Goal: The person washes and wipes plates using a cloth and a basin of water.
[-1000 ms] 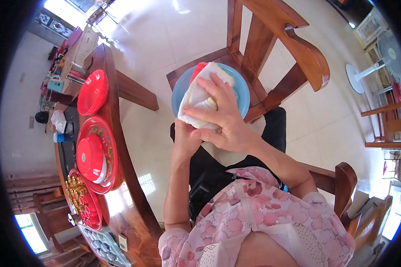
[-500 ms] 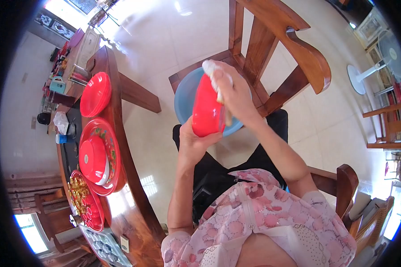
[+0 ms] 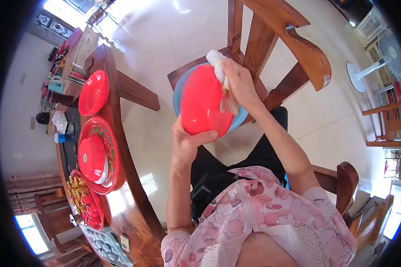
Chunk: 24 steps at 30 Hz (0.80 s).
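Note:
A red bowl [image 3: 202, 102] is tilted in front of me, its underside with a small round label turned partly my way. My left hand [image 3: 187, 138] grips its near lower edge, thumb lying along the outside. My right hand [image 3: 242, 84] is closed round a whitish cloth [image 3: 217, 62] and presses it to the bowl's right side. Behind the bowl is a blue basin [image 3: 179, 95] on the wooden chair's seat, mostly covered from sight.
On the wooden table [image 3: 133, 196] at left are stacked red bowls [image 3: 94, 93], a patterned red tray [image 3: 113, 151] carrying an upturned red bowl [image 3: 92, 159], and a red tray with golden items [image 3: 78, 191]. The chair's back [image 3: 272, 35] rises at right; a white fan [image 3: 358, 78] stands farther off.
The red bowl has been turned so more of its underside shows, and it has shifted slightly left. My right hand and the cloth have moved a little right.

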{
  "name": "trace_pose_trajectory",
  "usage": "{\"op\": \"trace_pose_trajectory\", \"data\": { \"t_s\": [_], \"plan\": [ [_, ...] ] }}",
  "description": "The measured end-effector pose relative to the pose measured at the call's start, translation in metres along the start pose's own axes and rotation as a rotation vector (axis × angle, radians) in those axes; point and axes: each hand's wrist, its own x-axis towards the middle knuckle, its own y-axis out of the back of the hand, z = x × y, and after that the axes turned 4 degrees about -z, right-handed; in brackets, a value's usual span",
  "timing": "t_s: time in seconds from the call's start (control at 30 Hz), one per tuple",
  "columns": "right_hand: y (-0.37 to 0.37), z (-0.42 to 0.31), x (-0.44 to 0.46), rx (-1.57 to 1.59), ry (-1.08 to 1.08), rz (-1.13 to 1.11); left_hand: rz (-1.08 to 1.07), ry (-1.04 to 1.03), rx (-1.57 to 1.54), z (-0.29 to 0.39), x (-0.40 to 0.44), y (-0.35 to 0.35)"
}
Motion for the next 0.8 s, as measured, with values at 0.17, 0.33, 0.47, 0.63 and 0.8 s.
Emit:
{"op": "trace_pose_trajectory", "data": {
  "t_s": [0.17, 0.33, 0.47, 0.63, 0.8],
  "plan": [
    [-0.017, 0.042, -0.03, -0.524, 0.43, 0.142, 0.04, -0.035, -0.155, -0.011, 0.007, 0.008],
    [-0.034, 0.026, -0.047, -0.554, 0.635, -0.069, 0.026, -0.035, -0.264, -0.006, 0.008, 0.018],
    [-0.027, 0.008, -0.02, -0.616, 0.781, -0.167, 0.017, -0.072, -0.29, 0.0, 0.003, 0.01],
    [-0.005, -0.006, -0.013, 0.164, 0.043, 0.074, -0.063, -0.15, 0.612, -0.006, -0.006, 0.006],
    [0.018, 0.01, -0.027, 0.224, -0.164, 0.069, -0.172, -0.513, 1.537, -0.025, -0.001, 0.001]
  ]
}}
